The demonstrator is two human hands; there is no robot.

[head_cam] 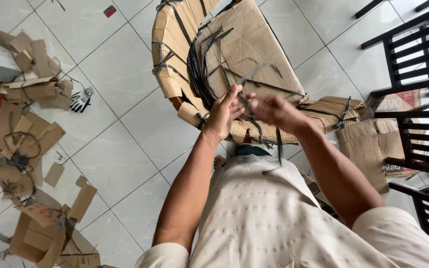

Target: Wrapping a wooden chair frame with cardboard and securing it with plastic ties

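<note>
Both hands up at chest height, working a dark strap over a cardboard-wrapped piece.

Closest to me is my pale shirt [274,208], arms reaching out from it. My left hand [223,115] is curled with fingers raised, pinching a dark strap [254,79]; my right hand [274,110] is closed on the same strap just beside it, though motion blur hides the exact grip. The two sit nearly touching, which reads to me as pulling the strap taut between them. Right behind them stands the cardboard-wrapped furniture piece [244,44], bound with more dark bands, a thick bunch bundled at its left side. Off to my left, torn cardboard scraps [21,129] litter the tiled floor [120,69], with a work glove [81,100] lying among them. Dark wooden chairs [418,54] stand far right.
</note>
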